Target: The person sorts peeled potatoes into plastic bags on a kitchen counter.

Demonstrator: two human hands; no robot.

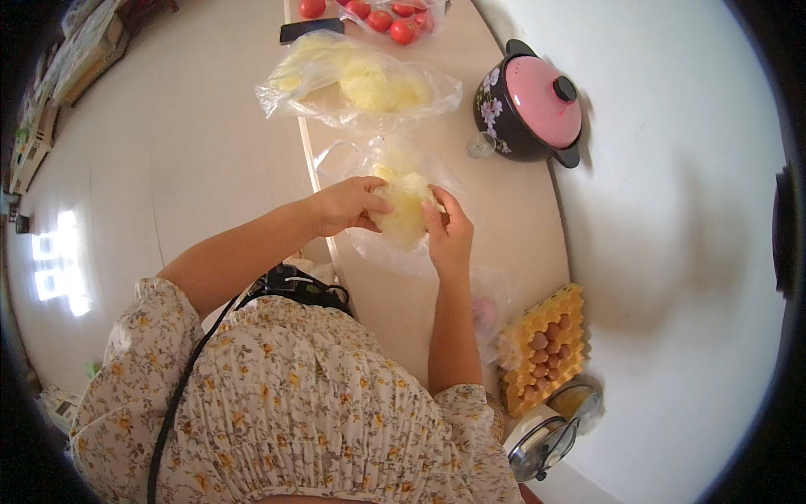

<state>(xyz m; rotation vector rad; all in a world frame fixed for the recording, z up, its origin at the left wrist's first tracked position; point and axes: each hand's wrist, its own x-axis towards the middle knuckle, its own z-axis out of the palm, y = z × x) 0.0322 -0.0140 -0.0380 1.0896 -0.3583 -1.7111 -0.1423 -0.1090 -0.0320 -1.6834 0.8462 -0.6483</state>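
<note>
My left hand (352, 205) and my right hand (451, 234) grip a pale yellow, fine-stranded bundle (405, 220) from its two sides, above the table (403, 321). What the bundle is made of cannot be made out. Beneath it a thin clear plastic bag (419, 160) lies spread on the tabletop, with more pale yellow material at its far side. Farther off, a larger clear plastic bag (293, 104) holds several clumps of similar yellow strands (371, 85). The fingertips of both hands are partly hidden by the bundle.
Red tomatoes (379, 21) in a plastic bag and a dark phone (311, 29) lie at the far end. By the wall stand a black pot with a pink lid (543, 88) and a small clear glass (481, 145). Nearer are an egg tray (570, 309) and a glass-lidded appliance (541, 444).
</note>
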